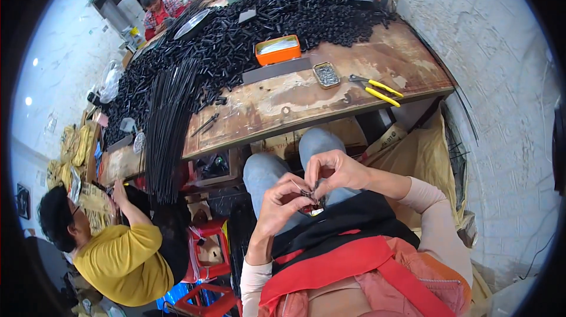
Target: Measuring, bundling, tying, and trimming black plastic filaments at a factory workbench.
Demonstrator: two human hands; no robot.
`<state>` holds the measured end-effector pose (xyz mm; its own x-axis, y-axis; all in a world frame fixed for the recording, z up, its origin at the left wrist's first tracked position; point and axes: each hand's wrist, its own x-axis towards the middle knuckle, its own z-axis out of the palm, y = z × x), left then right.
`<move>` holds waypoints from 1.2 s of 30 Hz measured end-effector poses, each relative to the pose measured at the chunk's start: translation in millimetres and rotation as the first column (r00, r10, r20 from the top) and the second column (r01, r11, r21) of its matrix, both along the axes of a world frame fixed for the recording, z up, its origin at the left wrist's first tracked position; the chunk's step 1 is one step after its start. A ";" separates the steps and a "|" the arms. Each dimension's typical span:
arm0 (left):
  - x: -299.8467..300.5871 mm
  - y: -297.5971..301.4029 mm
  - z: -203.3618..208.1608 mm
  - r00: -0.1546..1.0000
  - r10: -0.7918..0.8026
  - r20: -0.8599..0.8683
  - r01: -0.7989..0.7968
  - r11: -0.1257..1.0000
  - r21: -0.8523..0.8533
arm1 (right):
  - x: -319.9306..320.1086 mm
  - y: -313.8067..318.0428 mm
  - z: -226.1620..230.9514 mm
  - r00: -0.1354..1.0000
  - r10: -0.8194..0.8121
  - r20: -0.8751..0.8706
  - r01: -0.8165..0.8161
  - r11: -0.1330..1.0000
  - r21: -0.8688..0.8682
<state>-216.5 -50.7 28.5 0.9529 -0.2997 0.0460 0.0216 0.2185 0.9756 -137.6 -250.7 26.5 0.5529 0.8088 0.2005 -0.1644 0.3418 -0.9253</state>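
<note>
Above my lap, my left hand [280, 204] and my right hand [337, 172] meet fingertip to fingertip. Between them is a small dark piece [308, 192], pinched by the left thumb and fingers. A thin, light sliver sticks up beside it. The right thumb and forefinger are closed at the same piece; whether they grip it or a separate part is hidden. On the bench edge in front lie yellow-handled pliers [380, 90] and a small tray of tiny metal parts [326, 75].
A big heap of short black tubes [236, 25] covers the wooden bench [259, 111], with an orange box [277, 50] at its front. Long black rods [168, 128] overhang the left side. A co-worker in yellow [124, 258] sits at left near a red stool [209, 246]; others sit across.
</note>
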 end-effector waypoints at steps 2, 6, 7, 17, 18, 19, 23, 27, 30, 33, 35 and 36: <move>0.7 -8.3 -2.3 0.991 0.129 0.043 -0.129 0.992 0.001 | -4.6 3.6 1.9 0.974 -0.220 0.058 0.219 0.975 0.036; 4.1 -33.3 2.9 0.926 0.374 0.053 -0.370 0.926 -0.075 | -5.1 7.3 5.6 0.890 -0.436 0.133 0.440 0.898 0.001; 8.0 -36.4 6.3 0.908 0.418 0.003 -0.414 0.901 -0.130 | 3.6 4.4 6.4 0.886 -0.444 0.132 0.447 0.894 0.003; 100.1 -13.3 -1.4 0.990 0.120 -0.073 -0.123 0.992 -0.035 | 287.4 -137.3 -18.5 0.263 -0.437 0.860 0.962 0.187 -0.199; 106.0 -14.0 -0.5 0.994 0.076 -0.083 -0.079 0.996 -0.032 | 304.7 -139.2 -26.4 0.264 -0.434 0.861 0.962 0.180 -0.204; 111.1 -14.9 -2.5 0.993 0.076 -0.093 -0.080 0.996 -0.037 | 319.9 -135.6 -35.9 0.169 -0.335 0.927 0.983 0.129 -0.132; 116.4 -16.2 -9.9 0.992 0.021 -0.127 -0.038 0.990 -0.134 | 345.3 -123.9 -51.0 0.020 -0.133 0.991 0.992 0.125 -0.003; 112.8 -6.3 -2.1 0.977 0.014 -0.212 -0.009 1.000 0.021 | 308.8 -120.5 -31.3 0.108 -0.211 0.972 0.971 0.231 -0.058; 115.1 -8.6 -1.6 0.984 0.013 -0.175 0.001 0.997 0.078 | 215.0 -93.2 16.5 0.504 -0.386 0.773 0.847 0.397 -0.354; 105.2 -20.1 -3.8 0.988 -0.057 -0.144 0.064 0.997 0.050 | 145.8 -70.4 37.1 0.876 -0.334 0.348 0.477 0.709 -0.520; 92.3 -25.4 11.2 0.989 -0.052 -0.141 0.043 0.997 -0.065 | 106.1 -48.5 57.2 0.921 -0.281 0.269 0.372 0.840 -0.396; 84.9 -25.2 17.1 0.989 -0.040 -0.144 0.031 0.998 -0.062 | 90.0 -43.0 66.4 0.925 -0.270 0.269 0.359 0.852 -0.380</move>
